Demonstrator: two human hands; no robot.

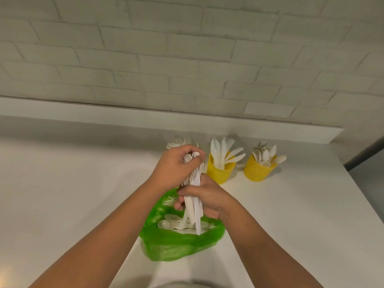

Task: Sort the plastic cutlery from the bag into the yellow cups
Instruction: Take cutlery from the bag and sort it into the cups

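We see a wall (187, 48) made of bricks painted white, and it fills the top half from 9 o'clock to 3 o'clock. Under it runs a white ledge (145, 115) that sticks out a little. Below the ledge lies a flat white counter (62, 194), smooth and plain. At 3 o'clock the counter ends, and past its edge we see a grey floor (372, 194). The light is soft and a bit yellow.
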